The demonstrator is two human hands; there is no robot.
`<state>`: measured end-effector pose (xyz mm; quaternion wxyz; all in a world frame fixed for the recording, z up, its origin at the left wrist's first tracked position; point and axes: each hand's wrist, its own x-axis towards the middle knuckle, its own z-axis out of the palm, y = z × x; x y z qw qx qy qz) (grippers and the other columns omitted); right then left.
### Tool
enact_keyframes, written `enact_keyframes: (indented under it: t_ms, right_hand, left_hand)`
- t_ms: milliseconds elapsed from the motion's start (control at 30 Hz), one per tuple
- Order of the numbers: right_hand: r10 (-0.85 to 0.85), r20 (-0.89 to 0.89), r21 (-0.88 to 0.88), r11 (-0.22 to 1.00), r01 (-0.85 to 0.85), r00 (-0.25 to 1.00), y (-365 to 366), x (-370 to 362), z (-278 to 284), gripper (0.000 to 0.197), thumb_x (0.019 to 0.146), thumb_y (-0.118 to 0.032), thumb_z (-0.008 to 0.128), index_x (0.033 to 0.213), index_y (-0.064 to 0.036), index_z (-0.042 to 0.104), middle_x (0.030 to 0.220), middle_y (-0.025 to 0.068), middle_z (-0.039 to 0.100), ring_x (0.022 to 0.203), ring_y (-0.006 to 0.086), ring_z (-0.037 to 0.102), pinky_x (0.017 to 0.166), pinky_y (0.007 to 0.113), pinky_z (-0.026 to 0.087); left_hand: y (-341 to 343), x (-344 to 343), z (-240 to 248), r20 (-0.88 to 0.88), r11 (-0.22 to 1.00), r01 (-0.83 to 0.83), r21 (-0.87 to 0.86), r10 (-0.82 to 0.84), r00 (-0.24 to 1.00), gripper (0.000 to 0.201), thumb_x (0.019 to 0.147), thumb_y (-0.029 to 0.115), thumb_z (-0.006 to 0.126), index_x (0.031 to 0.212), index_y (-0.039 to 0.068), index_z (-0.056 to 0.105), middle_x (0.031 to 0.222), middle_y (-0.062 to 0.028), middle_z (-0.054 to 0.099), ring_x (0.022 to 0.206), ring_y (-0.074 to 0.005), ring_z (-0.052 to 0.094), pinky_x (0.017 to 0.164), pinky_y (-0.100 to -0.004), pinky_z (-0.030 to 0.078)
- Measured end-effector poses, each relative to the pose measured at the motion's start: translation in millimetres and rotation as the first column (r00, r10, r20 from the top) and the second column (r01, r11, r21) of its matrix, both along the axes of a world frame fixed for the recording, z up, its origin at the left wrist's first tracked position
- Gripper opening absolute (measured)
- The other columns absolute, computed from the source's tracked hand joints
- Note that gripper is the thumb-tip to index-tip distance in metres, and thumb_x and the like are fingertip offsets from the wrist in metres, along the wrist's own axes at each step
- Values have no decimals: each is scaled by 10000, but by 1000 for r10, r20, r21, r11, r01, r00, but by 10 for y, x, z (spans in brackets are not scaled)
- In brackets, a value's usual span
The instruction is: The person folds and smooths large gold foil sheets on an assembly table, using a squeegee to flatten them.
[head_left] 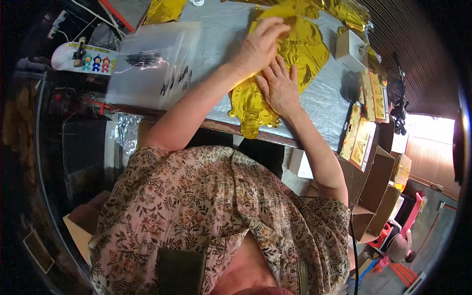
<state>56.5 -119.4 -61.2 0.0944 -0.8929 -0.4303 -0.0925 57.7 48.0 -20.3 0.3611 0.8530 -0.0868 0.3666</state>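
A flat, shiny gold foil balloon (307,51) lies on the silver-covered table (221,39), its shaped lower end (250,110) reaching the near edge. My right hand (282,88) rests flat on it, palm down, fingers stretched out. Just beyond, my left hand (260,46) is over the same foil with its fingers extended to the right and slightly parted. The foil past those fingers is creased and blurred, and the undersides of the fingertips are hidden.
Clear plastic sheets or bags (152,64) are stacked at the table's left. More gold foil (164,11) lies at the far left. A white open box (351,50) stands right, near printed boxes (364,140). Cardboard cartons (376,191) sit lower right. Another person (397,247) is farther off.
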Motion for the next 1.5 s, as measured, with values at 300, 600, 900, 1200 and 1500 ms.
enact_keyframes:
  t_ms: [300,600,900,1200,1500]
  right_hand:
    - [17,-34,36,999,-16,999,19,-22,34,526,1036,-368,523,1500,-125,466,1612,102,379,1479,347,348,1164,622,241]
    - [-7,-32,-7,1000,6,999,5,-7,37,534,1037,-366,523,1505,-117,463,1604,115,390,1491,338,334,1178,612,229]
    - [-13,-45,-27,1000,12,999,-11,-37,38,533,1040,-367,515,1496,-94,470,1598,136,394,1485,347,341,1180,618,225]
    - [17,-33,23,1000,-16,999,6,-25,32,532,1035,-359,528,1486,-82,479,1579,148,417,1465,363,364,1161,624,241]
    - [46,-18,4,999,-46,999,-28,44,-29,457,1044,-412,501,1455,-218,551,1595,154,381,1488,383,317,1158,695,194]
  left_hand:
    - [1031,131,-284,-93,990,141,21,-139,986,176,954,100,668,1097,27,740,1140,-115,737,1048,-282,711,927,-366,567]
    - [1080,330,-551,-126,935,217,281,-189,974,214,928,145,692,1108,45,751,1193,-59,734,1109,-292,650,952,-391,537]
    - [984,189,-553,-269,926,178,333,-88,959,297,953,225,671,1221,108,716,1320,-39,681,1203,-294,606,1033,-443,477]
    - [1103,294,-658,-211,942,206,265,-152,966,330,935,275,710,1220,111,710,1326,-78,673,1222,-328,599,1053,-452,468]
    - [1059,181,-540,-255,867,196,457,-83,963,481,960,429,668,1369,177,641,1476,-50,571,1334,-292,515,1087,-486,416]
